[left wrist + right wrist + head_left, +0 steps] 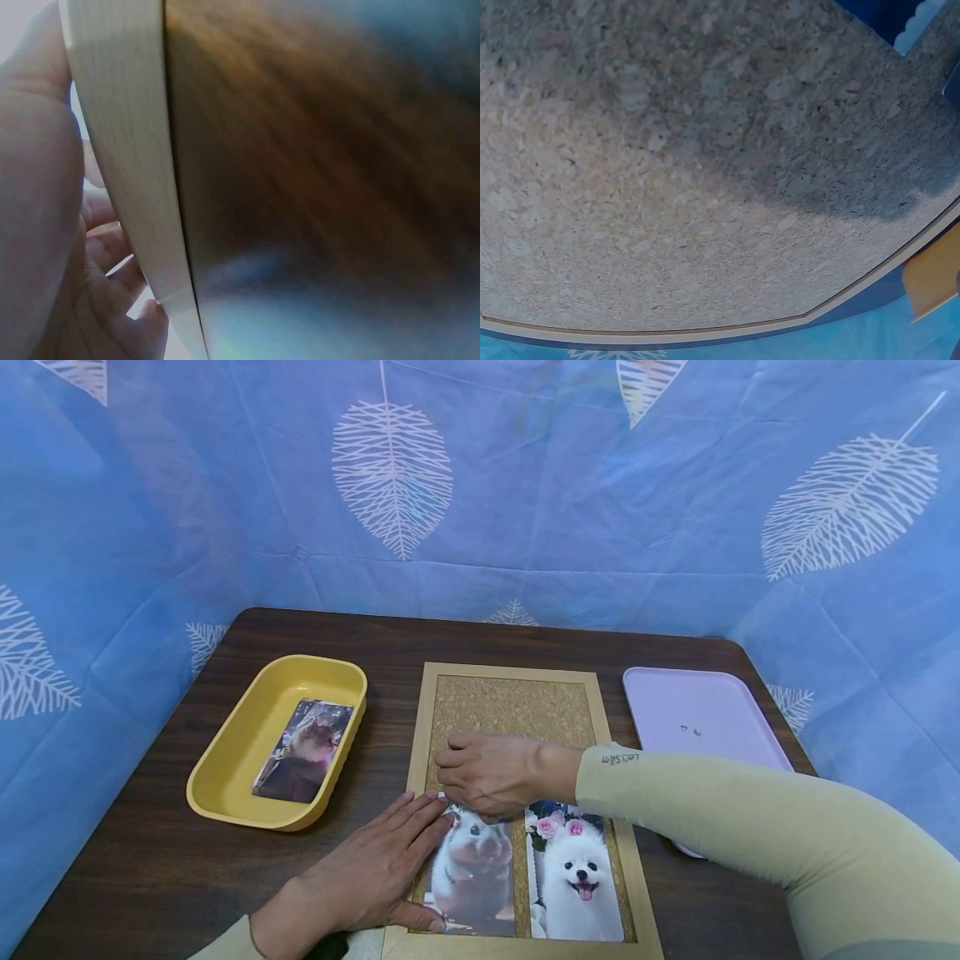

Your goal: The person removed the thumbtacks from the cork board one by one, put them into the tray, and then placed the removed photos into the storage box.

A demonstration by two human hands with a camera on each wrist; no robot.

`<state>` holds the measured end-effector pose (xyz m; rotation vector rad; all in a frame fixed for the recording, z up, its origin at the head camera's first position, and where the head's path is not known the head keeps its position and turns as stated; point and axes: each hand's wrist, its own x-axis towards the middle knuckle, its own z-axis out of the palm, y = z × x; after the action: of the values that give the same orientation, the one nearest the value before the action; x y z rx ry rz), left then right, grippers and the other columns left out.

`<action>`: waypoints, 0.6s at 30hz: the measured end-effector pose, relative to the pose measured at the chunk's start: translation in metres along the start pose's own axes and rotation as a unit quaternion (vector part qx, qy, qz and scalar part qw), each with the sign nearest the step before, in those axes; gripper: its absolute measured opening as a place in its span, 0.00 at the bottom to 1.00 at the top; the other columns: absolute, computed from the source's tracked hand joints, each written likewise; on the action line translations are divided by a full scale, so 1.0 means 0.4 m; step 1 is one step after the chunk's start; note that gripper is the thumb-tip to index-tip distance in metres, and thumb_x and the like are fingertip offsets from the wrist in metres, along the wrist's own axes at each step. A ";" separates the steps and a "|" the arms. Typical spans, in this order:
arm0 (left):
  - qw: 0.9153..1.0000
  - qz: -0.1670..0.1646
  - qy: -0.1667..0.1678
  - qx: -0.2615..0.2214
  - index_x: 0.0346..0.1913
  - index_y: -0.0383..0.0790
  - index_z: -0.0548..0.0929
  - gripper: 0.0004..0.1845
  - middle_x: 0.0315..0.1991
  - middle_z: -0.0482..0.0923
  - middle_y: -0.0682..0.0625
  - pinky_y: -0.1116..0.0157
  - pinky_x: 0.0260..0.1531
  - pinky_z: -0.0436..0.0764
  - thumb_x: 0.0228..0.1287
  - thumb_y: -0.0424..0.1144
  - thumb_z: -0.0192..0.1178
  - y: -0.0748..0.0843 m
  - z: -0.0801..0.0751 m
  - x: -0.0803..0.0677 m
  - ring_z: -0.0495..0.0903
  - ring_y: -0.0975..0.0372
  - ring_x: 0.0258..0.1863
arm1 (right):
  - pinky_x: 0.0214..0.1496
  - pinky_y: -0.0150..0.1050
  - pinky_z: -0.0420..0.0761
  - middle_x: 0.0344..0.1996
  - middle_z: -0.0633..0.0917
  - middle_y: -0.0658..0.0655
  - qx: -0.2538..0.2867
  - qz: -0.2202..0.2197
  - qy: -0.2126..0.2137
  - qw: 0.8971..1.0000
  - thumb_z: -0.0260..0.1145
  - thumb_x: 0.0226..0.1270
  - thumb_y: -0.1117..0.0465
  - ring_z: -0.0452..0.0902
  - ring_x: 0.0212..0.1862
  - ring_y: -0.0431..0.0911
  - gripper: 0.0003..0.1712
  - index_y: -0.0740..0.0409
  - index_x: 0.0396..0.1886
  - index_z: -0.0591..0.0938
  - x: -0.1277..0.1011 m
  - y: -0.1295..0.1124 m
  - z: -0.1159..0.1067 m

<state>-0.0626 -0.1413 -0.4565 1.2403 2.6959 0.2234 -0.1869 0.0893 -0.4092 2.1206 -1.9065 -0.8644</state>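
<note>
The left hand (375,872) lies flat, fingers straight, on the hamster photo (472,881) at the corkboard's (517,706) left frame. Beside it lies a dog photo (577,877). The right hand (491,772), fingers curled, presses the hamster photo's top edge. Farther left, a yellow tray (225,777) holds another photo (303,752).

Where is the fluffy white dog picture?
In the head view, the white dog picture lies at the near right of the cork board, beside the hamster picture and just below the right hand.
</note>
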 end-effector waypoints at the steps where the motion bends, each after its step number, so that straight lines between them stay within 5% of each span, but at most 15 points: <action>1: 1.000 0.000 0.001 0.001 0.84 0.44 0.59 0.61 0.85 0.55 0.45 0.48 0.83 0.55 0.61 0.86 0.40 0.000 0.000 0.000 0.53 0.52 0.85 | 0.54 0.42 0.71 0.46 0.81 0.45 0.001 0.000 0.000 1.000 0.46 0.84 0.44 0.69 0.50 0.45 0.19 0.44 0.52 0.81 0.000 0.000 0.000; 18: 1.000 -0.004 -0.010 -0.004 0.84 0.44 0.58 0.61 0.85 0.54 0.46 0.48 0.83 0.55 0.61 0.86 0.40 0.001 0.000 0.000 0.52 0.53 0.85 | 0.57 0.41 0.73 0.45 0.81 0.46 0.002 0.002 0.008 1.000 0.50 0.81 0.44 0.71 0.51 0.45 0.16 0.44 0.48 0.81 0.004 0.011 -0.021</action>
<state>-0.0625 -0.1412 -0.4563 1.2236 2.6794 0.2210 -0.1864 0.0851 -0.4006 2.1197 -1.9052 -0.8417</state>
